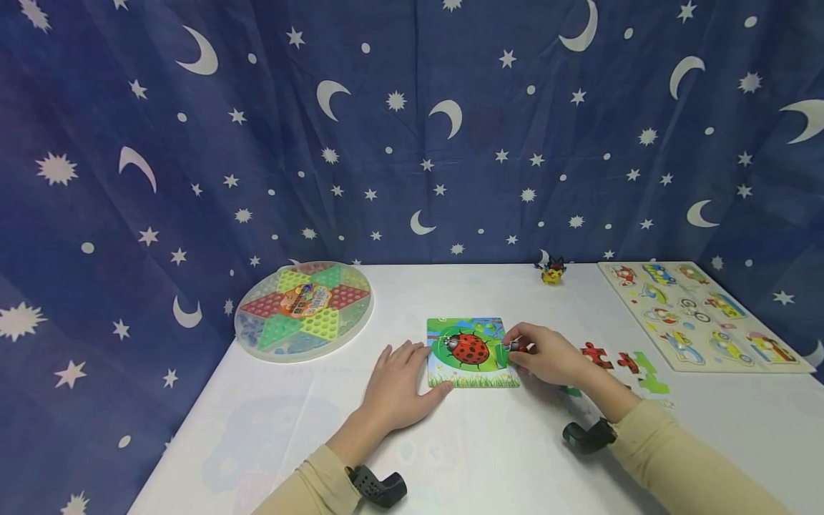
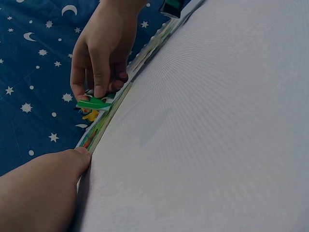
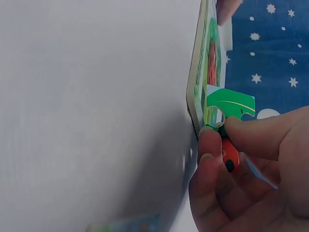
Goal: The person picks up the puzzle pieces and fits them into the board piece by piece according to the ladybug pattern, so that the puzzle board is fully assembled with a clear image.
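Note:
A square ladybug picture puzzle (image 1: 473, 382) lies on the white table, with green grass along its near edge. My left hand (image 1: 399, 390) rests at its left side, fingers extended and the thumb (image 2: 81, 153) touching the near corner. At the right side, my right hand (image 1: 550, 357) pinches a jigsaw piece (image 3: 232, 101) between thumb and fingers. The piece is green, with a red and black-spotted part lower down, partly hidden by the fingers. It overlaps the puzzle's right edge in the head view.
Loose red jigsaw pieces (image 1: 596, 355) and green pieces (image 1: 652, 375) lie right of the right hand, some behind the forearm. A round checkers board (image 1: 302, 322) sits at left, a wooden picture board (image 1: 698, 343) at right. A small yellow-and-black figure (image 1: 552, 273) stands at the back edge.

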Available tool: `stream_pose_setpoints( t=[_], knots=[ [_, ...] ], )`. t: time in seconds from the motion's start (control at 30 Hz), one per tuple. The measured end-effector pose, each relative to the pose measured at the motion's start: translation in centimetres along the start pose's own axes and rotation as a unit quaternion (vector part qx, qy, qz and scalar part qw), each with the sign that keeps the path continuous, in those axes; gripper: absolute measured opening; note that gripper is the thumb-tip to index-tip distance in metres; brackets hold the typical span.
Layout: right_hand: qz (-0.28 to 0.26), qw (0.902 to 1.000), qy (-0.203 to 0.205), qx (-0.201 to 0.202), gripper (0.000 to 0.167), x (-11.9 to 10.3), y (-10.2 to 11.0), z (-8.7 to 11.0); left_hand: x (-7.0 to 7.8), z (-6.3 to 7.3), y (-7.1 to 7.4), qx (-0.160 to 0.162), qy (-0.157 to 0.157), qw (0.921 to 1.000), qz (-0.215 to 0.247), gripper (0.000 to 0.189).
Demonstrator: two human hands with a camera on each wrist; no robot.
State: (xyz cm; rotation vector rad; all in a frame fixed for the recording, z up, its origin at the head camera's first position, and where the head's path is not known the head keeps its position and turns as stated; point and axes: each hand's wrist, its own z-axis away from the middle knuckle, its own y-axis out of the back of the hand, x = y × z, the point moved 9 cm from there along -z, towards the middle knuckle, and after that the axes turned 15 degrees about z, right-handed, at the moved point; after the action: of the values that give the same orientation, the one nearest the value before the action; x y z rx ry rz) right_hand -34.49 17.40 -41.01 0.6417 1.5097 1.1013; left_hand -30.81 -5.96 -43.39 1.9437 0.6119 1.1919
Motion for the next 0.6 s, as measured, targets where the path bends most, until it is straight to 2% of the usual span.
stream_pose_setpoints(
  t=[0.2,0.37,0.6],
  knots=[
    [0.042,0.999,0.001,0.012,0.024,-0.6,-0.3,-0.4,0.0,0.0,0.1,-0.001,0.0,1.0,0.0,0.077],
    [0.054,0.9981,-0.007,0.029,0.027,-0.9,-0.3,-0.8,0.0,-0.1,0.1,-0.003,0.002,1.0,-0.001,0.077],
    [0.076,0.9953,0.034,0.049,0.022,-2.1,-0.6,-1.1,0.0,0.0,0.0,-0.005,0.0,1.0,-0.004,0.077]
  ],
)
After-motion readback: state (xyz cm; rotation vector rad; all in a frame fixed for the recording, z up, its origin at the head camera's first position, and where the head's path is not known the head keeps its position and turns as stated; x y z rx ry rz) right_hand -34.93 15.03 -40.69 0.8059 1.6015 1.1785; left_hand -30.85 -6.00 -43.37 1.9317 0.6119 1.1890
